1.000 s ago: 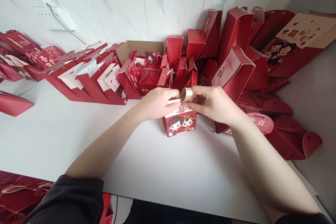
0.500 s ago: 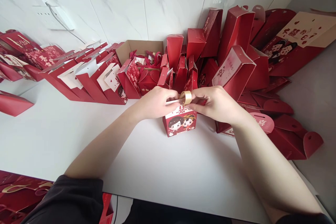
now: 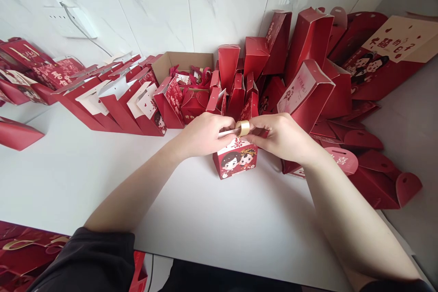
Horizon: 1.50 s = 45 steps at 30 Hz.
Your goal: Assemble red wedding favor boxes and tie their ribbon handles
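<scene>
A small red gift box point(image 3: 238, 163) with two cartoon figures and a white top panel stands upright on the white table in front of me. A loop of gold ribbon point(image 3: 243, 128) rises from its top edge, between my two hands. My left hand point(image 3: 207, 136) is closed, pinching the box's pale top edge from the left. On the right, the fingers of my right hand point(image 3: 282, 136) are closed at the ribbon and the box top. Their tips are partly hidden, as is the upper part of the box.
A row of open red boxes point(image 3: 112, 109) stands on the table point(image 3: 102, 171) at the left. Behind, a cardboard box point(image 3: 188, 60) holds ribboned gift boxes. Stacked red boxes point(image 3: 304, 86) crowd the right side against the tiled wall point(image 3: 153, 4). More red packages point(image 3: 23, 251) lie below the table's front edge.
Both hands stay at the box top with almost the same grip. The gold loop looks slightly lower; the whole view has shifted a little.
</scene>
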Tool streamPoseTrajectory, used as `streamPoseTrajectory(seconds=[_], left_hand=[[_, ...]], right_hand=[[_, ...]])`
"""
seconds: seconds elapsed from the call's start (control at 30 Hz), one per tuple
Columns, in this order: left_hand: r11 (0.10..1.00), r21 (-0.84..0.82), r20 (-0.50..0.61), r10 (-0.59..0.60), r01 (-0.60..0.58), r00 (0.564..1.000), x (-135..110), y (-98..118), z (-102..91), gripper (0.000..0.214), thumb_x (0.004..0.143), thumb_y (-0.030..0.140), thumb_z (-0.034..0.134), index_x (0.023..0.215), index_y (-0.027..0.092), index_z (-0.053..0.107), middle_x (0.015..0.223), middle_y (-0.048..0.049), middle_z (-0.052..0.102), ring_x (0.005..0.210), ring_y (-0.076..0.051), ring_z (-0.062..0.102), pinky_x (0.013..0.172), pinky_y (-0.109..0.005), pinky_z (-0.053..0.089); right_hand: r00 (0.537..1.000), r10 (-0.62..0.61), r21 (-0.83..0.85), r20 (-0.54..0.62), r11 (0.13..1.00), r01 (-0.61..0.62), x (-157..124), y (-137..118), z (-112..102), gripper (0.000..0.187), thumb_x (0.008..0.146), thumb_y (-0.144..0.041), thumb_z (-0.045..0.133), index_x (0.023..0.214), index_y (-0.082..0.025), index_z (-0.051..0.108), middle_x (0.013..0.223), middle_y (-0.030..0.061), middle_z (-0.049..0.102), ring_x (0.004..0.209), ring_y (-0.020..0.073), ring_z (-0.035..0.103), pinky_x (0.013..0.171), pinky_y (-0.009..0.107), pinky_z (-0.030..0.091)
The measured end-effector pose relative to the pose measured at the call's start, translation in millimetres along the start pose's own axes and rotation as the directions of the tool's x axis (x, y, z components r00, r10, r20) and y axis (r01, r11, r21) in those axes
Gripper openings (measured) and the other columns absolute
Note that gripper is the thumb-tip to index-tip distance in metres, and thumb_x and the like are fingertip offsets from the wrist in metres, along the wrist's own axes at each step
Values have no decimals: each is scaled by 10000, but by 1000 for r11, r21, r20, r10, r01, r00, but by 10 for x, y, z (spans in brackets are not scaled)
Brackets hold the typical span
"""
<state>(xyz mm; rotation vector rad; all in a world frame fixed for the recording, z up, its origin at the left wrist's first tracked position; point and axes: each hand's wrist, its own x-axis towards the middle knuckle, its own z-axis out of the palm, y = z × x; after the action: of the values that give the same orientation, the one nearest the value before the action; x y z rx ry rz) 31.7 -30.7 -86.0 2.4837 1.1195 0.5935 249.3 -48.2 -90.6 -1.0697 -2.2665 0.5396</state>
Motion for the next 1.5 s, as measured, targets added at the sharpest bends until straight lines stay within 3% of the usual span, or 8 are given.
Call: streamPoseTrajectory(seconds=[0.23,0.3,0.43,0.57,0.8,1.07,1.5], left_hand=[[997,-74,-60,-15,11,998,-2,-7,20,99,831,250,588,780,179,634,651,18,574,596,-101,488,528,-232,318],[996,-92,-69,-22,15,997,-4,-8,17,97,827,250,595,772,179,630,650,23,567,598,-97,485,532,-228,325],[986,-168,-52,-27,18,998,-5,3,-5,214,858,257,551,664,167,547,582,32,463,545,-84,404,493,-230,283],[978,-201,-59,-64,51,996,4,8,-15,315,892,282,503,603,165,448,555,37,361,516,-80,304,465,-248,220],[975,-210,-92,-91,70,992,17,3,8,309,890,288,518,611,157,503,558,33,405,526,-79,318,477,-259,215],[979,-151,-99,-153,137,983,24,9,-11,331,849,263,550,546,154,474,542,39,308,542,-85,251,498,-276,193],[976,-200,-40,-101,92,994,-9,57,-27,235,840,231,544,622,144,560,555,41,398,551,-73,317,494,-232,231]], right_hand=[[999,-30,-52,-26,998,28,3,24,15,58,872,-201,607,861,-202,664,782,23,664,673,165,595,625,293,445],[996,-60,-79,-65,995,55,10,34,24,25,861,-199,619,880,-203,635,846,40,638,690,169,578,621,299,448],[983,-152,-134,-106,981,137,30,52,33,164,842,-219,650,998,-211,599,1062,100,605,863,227,588,702,342,479],[975,-212,-196,-63,961,196,47,75,28,72,857,-213,626,898,-216,567,855,51,619,790,221,564,744,363,446],[979,-200,-122,-36,973,194,48,89,8,29,873,-218,619,860,-214,594,814,30,663,718,187,577,766,338,439],[993,-120,12,19,993,120,36,96,25,10,880,-221,601,889,-218,606,861,24,678,733,171,600,679,280,455],[989,-148,-10,-5,989,148,37,139,42,57,859,-143,614,885,-191,596,817,1,636,701,123,553,648,226,434]])
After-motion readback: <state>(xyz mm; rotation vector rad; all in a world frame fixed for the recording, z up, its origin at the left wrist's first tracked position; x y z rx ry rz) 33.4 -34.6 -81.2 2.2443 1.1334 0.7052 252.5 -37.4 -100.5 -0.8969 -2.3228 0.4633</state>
